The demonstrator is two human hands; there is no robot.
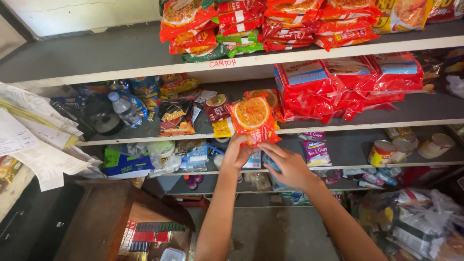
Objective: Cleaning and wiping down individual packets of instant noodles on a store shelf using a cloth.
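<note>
Head view: noodle packet (253, 118) upright above both hands' grip, left hand (238, 153), right hand (289, 166).

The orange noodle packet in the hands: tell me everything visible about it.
The orange plastic noodle packet is a glossy, flat, sealed pouch with a round picture of noodles on its front. It stands upright, slightly tilted, before the edge of the middle grey shelf. The left hand pinches its lower edge; the right hand sits just below, fingertips by the bottom corner. Whether that hand touches it is unclear.
</note>
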